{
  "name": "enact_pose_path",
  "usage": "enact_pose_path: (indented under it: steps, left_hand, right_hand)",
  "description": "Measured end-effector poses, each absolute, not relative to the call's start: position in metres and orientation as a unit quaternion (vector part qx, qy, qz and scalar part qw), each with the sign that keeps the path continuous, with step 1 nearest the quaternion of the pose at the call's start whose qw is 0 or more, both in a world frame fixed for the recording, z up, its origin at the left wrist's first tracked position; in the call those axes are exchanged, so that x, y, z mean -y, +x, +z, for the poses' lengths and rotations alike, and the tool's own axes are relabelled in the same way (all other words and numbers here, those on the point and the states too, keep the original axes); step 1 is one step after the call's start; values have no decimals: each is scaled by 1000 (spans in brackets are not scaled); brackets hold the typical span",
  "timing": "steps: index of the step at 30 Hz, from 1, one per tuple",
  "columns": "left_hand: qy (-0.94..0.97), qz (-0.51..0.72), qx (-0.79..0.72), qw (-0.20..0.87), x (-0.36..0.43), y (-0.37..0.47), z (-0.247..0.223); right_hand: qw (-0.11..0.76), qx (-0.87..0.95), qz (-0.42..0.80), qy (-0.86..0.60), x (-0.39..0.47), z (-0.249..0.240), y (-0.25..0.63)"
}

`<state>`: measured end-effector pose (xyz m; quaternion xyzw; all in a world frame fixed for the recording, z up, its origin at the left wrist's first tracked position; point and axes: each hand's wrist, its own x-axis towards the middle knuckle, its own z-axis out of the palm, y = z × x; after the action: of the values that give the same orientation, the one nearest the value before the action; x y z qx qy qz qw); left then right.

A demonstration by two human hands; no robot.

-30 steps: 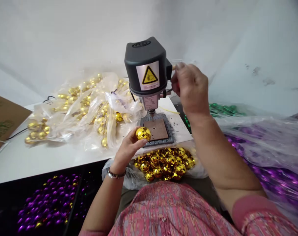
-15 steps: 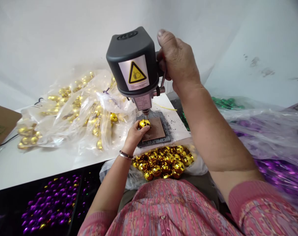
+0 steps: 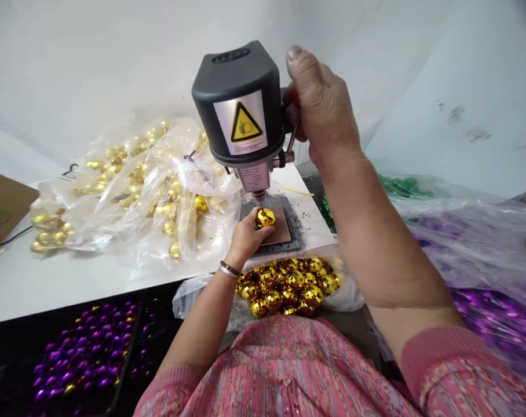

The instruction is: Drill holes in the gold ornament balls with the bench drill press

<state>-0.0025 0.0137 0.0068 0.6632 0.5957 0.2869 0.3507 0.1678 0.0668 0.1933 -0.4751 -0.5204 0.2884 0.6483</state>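
Note:
My left hand (image 3: 248,233) pinches a shiny gold mirrored ball (image 3: 266,217) over the brown board (image 3: 282,227) on the base of a drill press. The drill press (image 3: 237,98) has a dark grey head with a yellow warning label, and its chuck (image 3: 258,197) is just above the ball. Whether the bit touches the ball I cannot tell. My right hand (image 3: 321,104) is wrapped round the feed lever (image 3: 292,139) at the right of the machine's head, thumb pointing up. A red part shows between its fingers.
Clear plastic bags of gold balls (image 3: 135,191) cover the left of the white table (image 3: 11,289). Close to my body lies an opened bag of gold balls (image 3: 289,284). Purple balls (image 3: 84,350) fill a black container at lower left; purple (image 3: 497,318) and green ones (image 3: 402,185) lie at right.
My left hand and the gold ball have shifted slightly to the right under the chuck. My right hand stays on the lever. The view has moved a little.

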Motion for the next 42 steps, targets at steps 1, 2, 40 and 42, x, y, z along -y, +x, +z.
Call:
enact_pose_path:
  steps: [1,2,40,42]
  left_hand:
    - [655,293,-596,360,-13,-2,6]
    - [648,299,-598,365,-12,-2,6]
    - [655,301,-599,349,-8,-2,-5]
    - [657,303,-597,347,-9,-3,-5]
  right_hand:
    - [651,519,293,-470,-64,192,168]
    - [656,521,296,-459,-60,191,168]
    - [739,607,58,-286,-7,60,169]
    - [747,600,75,-277,-8,57,168]
